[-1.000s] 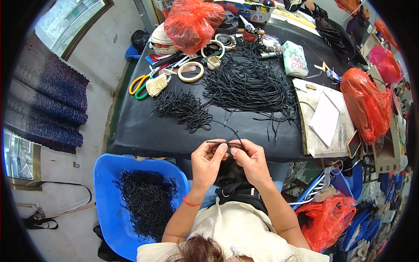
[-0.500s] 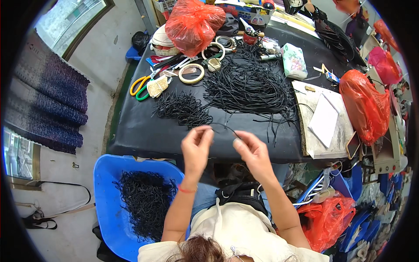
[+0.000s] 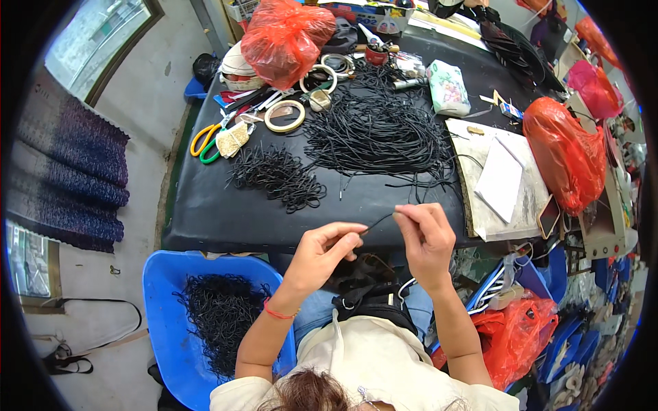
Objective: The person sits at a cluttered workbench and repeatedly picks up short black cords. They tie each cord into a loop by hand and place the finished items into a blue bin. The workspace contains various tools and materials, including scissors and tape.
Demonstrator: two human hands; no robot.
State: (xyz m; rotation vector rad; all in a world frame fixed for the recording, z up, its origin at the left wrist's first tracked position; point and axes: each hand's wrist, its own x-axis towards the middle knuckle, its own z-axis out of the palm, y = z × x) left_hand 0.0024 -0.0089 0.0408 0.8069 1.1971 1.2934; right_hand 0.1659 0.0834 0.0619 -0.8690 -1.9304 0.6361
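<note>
At the near table edge, I logged my left hand (image 3: 321, 255) and right hand (image 3: 426, 238) raised close together, each pinching one end of a short black cord (image 3: 377, 221); fingers of both were closed on it, and the cord ran thin and slightly bowed between them, above the table's (image 3: 205, 212) front rim.

Item: table, top covered in smooth black sheet, faintly glossy.
Item: small cord pile (image 3: 277, 177), short matte black pieces, tangled and curly, left of centre.
Item: large cord pile (image 3: 377, 133), longer straight strands, fanned and loose, just behind the small one.
Item: blue tub (image 3: 161, 301), hard plastic, rounded rim, on the floor to my left, holding more black cord pieces in a frizzy heap.
Item: scissors (image 3: 205, 142), yellow and green handles, at the table's left side.
Item: tape rings (image 3: 284, 115), flat, pale, circular, behind the small pile.
Item: red bag (image 3: 284, 38), thin crinkled plastic, bulging, at the far left corner.
Item: second red bag (image 3: 565, 154), same film, at the right edge.
Item: soft packet (image 3: 449, 88), pale green and white, oblong, far right of centre; its print was too small to tell.
Item: white paper sheet (image 3: 500, 181), flat, on a worn board at the right.
Item: red thread band at my left wrist.
</note>
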